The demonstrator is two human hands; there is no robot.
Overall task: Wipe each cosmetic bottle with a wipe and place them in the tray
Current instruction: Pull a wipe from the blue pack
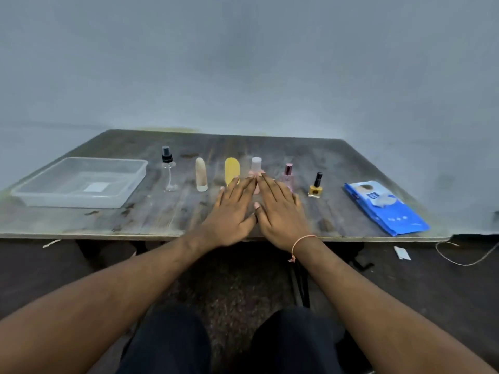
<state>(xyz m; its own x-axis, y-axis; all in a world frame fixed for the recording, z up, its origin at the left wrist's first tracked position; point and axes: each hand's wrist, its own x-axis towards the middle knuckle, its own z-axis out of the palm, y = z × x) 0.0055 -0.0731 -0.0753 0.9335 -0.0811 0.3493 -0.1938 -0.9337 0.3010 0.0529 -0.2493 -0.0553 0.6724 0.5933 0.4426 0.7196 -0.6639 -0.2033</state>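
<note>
Left hand: the left hand (229, 209) lies flat on the wooden table (337, 163), fingers straight and spread, holding nothing.
Right hand: the right hand (280, 209) lies flat just beside it, index tips nearly meeting, holding nothing.
Wipes: the blue wipe pack (386, 209) lies right of the hands, seemingly unopened, long axis running near-right to far-left.
Bottles: beyond the hands, all upright in a row: spray bottle (168, 168), beige tube (201, 174), yellow tube (231, 170), pink bottle (256, 166), perfume bottle (288, 175), nail polish (316, 186).
Tray: the clear tray (32, 194), far left of the hands, holds no bottles.
Progress: judged unstarted; six bottles remain.
</note>
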